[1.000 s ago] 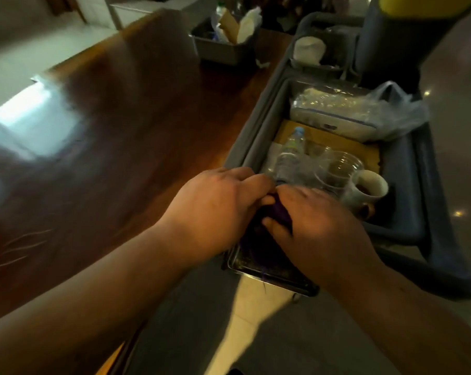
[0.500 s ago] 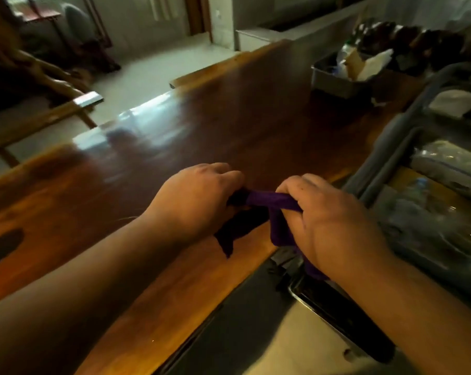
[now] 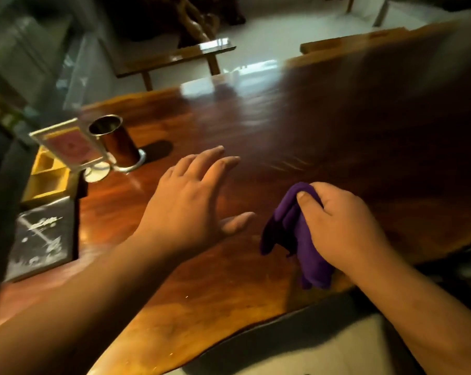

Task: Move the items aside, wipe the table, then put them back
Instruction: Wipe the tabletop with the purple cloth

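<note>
Purple cloth [image 3: 299, 234] hung bunched from the right hand [image 3: 342, 226], whose fingers were curled tight around it with the thumb pressed on its upper fold; its loose tail drooped toward the near edge of the wooden table [image 3: 323, 125], at about five o'clock from the table's middle. Whether the tail touched the wood could not be told. The left hand [image 3: 191, 201] was flat and spread, fingers apart and holding nothing, palm down just above or on the glossy surface, at nine o'clock from the cloth and clear of it.

At ten o'clock from the left hand stood a metal cup [image 3: 115, 142] on a round coaster, upright, with a framed pink sign [image 3: 69, 144] on a round foot touching or just beside it on its nine o'clock side. At seven o'clock from the sign sat a yellow box [image 3: 49, 174], and below that a dark board [image 3: 43, 236] with pale markings lay flat near the table's left end. A wooden bench [image 3: 174, 58] stood well beyond the table at twelve o'clock.
</note>
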Demonstrator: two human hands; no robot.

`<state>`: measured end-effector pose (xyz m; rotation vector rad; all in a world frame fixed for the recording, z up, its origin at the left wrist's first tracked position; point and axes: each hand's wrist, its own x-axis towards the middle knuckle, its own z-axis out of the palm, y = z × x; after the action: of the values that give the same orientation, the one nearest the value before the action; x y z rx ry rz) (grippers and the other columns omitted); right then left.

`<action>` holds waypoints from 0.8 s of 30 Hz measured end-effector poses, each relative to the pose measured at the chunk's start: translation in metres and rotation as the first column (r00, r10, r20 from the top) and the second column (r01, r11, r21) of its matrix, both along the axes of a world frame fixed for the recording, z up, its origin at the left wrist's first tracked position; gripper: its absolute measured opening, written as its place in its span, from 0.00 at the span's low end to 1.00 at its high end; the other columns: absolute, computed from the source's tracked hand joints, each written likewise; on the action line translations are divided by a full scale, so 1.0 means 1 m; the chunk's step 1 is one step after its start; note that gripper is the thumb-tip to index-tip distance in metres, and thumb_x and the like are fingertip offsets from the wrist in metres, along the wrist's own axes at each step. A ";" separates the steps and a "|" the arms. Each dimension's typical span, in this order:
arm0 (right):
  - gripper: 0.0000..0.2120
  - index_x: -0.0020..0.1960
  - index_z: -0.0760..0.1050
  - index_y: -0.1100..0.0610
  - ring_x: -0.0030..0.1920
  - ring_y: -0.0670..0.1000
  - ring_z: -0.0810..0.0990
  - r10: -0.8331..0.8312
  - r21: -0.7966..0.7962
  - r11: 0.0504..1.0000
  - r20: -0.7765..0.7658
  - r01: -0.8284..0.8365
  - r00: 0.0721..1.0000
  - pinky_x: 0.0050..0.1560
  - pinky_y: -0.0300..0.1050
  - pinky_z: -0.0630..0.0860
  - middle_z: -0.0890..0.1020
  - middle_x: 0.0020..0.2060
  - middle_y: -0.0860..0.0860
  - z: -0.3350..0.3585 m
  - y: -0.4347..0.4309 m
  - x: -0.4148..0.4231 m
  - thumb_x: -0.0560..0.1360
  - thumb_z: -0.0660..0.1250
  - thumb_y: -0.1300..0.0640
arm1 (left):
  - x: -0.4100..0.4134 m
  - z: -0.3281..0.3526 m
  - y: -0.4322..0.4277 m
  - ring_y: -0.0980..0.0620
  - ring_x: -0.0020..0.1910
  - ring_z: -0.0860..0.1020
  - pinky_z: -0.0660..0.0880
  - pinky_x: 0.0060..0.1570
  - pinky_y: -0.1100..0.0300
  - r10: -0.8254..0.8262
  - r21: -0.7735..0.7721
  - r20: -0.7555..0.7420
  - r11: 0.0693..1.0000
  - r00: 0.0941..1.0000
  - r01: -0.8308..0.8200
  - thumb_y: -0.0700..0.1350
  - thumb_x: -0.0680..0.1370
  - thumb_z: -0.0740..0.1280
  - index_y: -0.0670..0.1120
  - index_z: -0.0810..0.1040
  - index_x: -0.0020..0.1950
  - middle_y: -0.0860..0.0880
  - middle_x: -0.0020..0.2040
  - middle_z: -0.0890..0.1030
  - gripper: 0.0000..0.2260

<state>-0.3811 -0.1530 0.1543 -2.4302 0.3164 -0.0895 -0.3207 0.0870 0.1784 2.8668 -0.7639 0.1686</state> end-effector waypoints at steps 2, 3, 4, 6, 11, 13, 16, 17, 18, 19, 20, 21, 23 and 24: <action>0.13 0.48 0.76 0.45 0.38 0.44 0.78 0.026 0.047 0.999 -0.021 -0.025 0.999 0.34 0.44 0.72 0.80 0.38 0.43 -0.018 0.038 0.008 0.83 0.56 0.43 | -0.012 -0.016 0.052 0.41 0.80 0.63 0.66 0.75 0.38 0.090 -0.034 -0.025 0.995 0.996 -0.091 0.79 0.72 0.57 0.57 0.59 0.81 0.48 0.83 0.62 0.44; 0.14 0.50 0.76 0.46 0.40 0.45 0.78 0.036 0.068 0.997 -0.034 -0.034 0.999 0.37 0.47 0.75 0.80 0.40 0.44 -0.028 0.057 0.012 0.83 0.55 0.43 | -0.018 -0.024 0.076 0.42 0.81 0.61 0.64 0.76 0.38 0.129 -0.045 -0.034 0.990 0.991 -0.131 0.80 0.72 0.57 0.57 0.59 0.82 0.48 0.84 0.61 0.45; 0.14 0.52 0.77 0.47 0.42 0.47 0.79 0.043 0.083 0.996 -0.045 -0.039 0.998 0.41 0.50 0.77 0.81 0.42 0.45 -0.038 0.075 0.015 0.83 0.55 0.43 | -0.025 -0.033 0.099 0.43 0.81 0.60 0.63 0.76 0.38 0.161 -0.055 -0.042 0.985 0.986 -0.164 0.81 0.71 0.58 0.57 0.58 0.83 0.48 0.84 0.60 0.46; 0.14 0.57 0.77 0.47 0.46 0.49 0.79 0.056 0.110 0.993 -0.059 -0.049 0.997 0.48 0.54 0.78 0.81 0.47 0.46 -0.060 0.110 0.019 0.83 0.55 0.43 | -0.041 -0.051 0.142 0.44 0.82 0.58 0.60 0.78 0.39 0.225 -0.081 -0.053 0.970 0.973 -0.229 0.81 0.71 0.60 0.57 0.57 0.84 0.49 0.85 0.58 0.47; 0.14 0.64 0.74 0.41 0.48 0.44 0.76 0.117 0.169 0.981 -0.108 -0.098 0.987 0.47 0.48 0.74 0.77 0.47 0.39 -0.122 0.188 0.021 0.83 0.55 0.42 | -0.087 -0.101 0.239 0.46 0.83 0.55 0.52 0.80 0.47 0.368 -0.087 -0.105 0.922 0.924 -0.377 0.81 0.70 0.62 0.56 0.56 0.85 0.50 0.86 0.55 0.50; 0.12 0.62 0.73 0.38 0.46 0.43 0.77 0.146 0.186 0.975 -0.143 -0.119 0.979 0.43 0.46 0.73 0.77 0.46 0.38 -0.145 0.217 0.017 0.83 0.55 0.41 | -0.107 -0.124 0.273 0.47 0.84 0.53 0.55 0.80 0.40 0.423 -0.049 -0.156 0.899 0.893 -0.435 0.82 0.69 0.60 0.57 0.52 0.85 0.50 0.86 0.52 0.51; 0.14 0.65 0.71 0.37 0.45 0.45 0.78 0.191 0.182 0.971 -0.188 -0.157 0.964 0.42 0.47 0.74 0.79 0.49 0.41 -0.176 0.260 0.010 0.83 0.53 0.39 | -0.135 -0.154 0.319 0.48 0.84 0.50 0.53 0.80 0.37 0.503 0.014 -0.222 0.858 0.835 -0.513 0.84 0.68 0.57 0.57 0.48 0.85 0.52 0.86 0.49 0.53; 0.15 0.66 0.70 0.38 0.45 0.45 0.78 0.204 0.176 0.969 -0.181 -0.172 0.962 0.43 0.47 0.73 0.79 0.50 0.42 -0.185 0.274 0.007 0.83 0.53 0.39 | -0.143 -0.164 0.333 0.48 0.84 0.50 0.53 0.80 0.37 0.521 0.033 -0.235 0.848 0.820 -0.529 0.84 0.68 0.56 0.57 0.48 0.85 0.51 0.86 0.49 0.53; 0.16 0.68 0.70 0.39 0.44 0.44 0.76 0.216 0.174 0.967 -0.169 -0.187 0.962 0.45 0.46 0.71 0.78 0.50 0.42 -0.193 0.288 0.005 0.83 0.53 0.39 | -0.152 -0.173 0.346 0.47 0.84 0.51 0.53 0.79 0.36 0.535 0.045 -0.246 0.839 0.808 -0.542 0.84 0.68 0.56 0.57 0.47 0.84 0.51 0.86 0.49 0.53; 0.18 0.69 0.71 0.40 0.43 0.42 0.75 0.233 0.173 0.963 -0.161 -0.205 0.959 0.46 0.45 0.70 0.77 0.50 0.43 -0.200 0.302 0.002 0.83 0.53 0.39 | -0.160 -0.181 0.358 0.46 0.84 0.51 0.53 0.79 0.36 0.546 0.052 -0.257 0.831 0.797 -0.553 0.84 0.67 0.57 0.57 0.48 0.84 0.50 0.86 0.50 0.54; 0.19 0.71 0.71 0.42 0.43 0.42 0.74 0.254 0.169 0.959 -0.162 -0.227 0.953 0.47 0.45 0.70 0.77 0.52 0.43 -0.206 0.314 0.001 0.83 0.54 0.40 | -0.167 -0.188 0.369 0.46 0.84 0.52 0.51 0.79 0.36 0.559 0.057 -0.268 0.823 0.785 -0.566 0.85 0.67 0.57 0.57 0.48 0.85 0.50 0.86 0.51 0.54; 0.20 0.72 0.70 0.44 0.46 0.44 0.74 0.280 0.162 0.954 -0.169 -0.253 0.945 0.49 0.45 0.70 0.77 0.54 0.44 -0.212 0.326 -0.001 0.83 0.54 0.41 | -0.174 -0.195 0.380 0.46 0.84 0.52 0.50 0.78 0.37 0.572 0.063 -0.275 0.813 0.773 -0.579 0.85 0.67 0.57 0.57 0.49 0.85 0.50 0.86 0.52 0.54; 0.22 0.74 0.69 0.47 0.54 0.51 0.76 0.327 0.127 0.943 -0.178 -0.308 0.928 0.54 0.48 0.72 0.78 0.60 0.47 -0.220 0.347 -0.001 0.84 0.53 0.41 | -0.185 -0.209 0.397 0.46 0.84 0.52 0.49 0.78 0.35 0.600 0.073 -0.283 0.792 0.749 -0.607 0.85 0.66 0.57 0.58 0.50 0.85 0.49 0.86 0.54 0.54; 0.23 0.74 0.69 0.48 0.58 0.54 0.77 0.345 0.101 0.938 -0.176 -0.332 0.922 0.57 0.51 0.73 0.79 0.62 0.49 -0.222 0.356 -0.001 0.83 0.53 0.41 | -0.189 -0.216 0.405 0.46 0.84 0.53 0.50 0.78 0.34 0.610 0.075 -0.285 0.783 0.739 -0.618 0.85 0.66 0.58 0.58 0.51 0.85 0.49 0.85 0.55 0.54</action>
<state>-0.3820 0.2031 -0.0676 -2.3909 -0.0218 0.3052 -0.5102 0.4924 -0.0374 2.9026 0.2673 -0.1733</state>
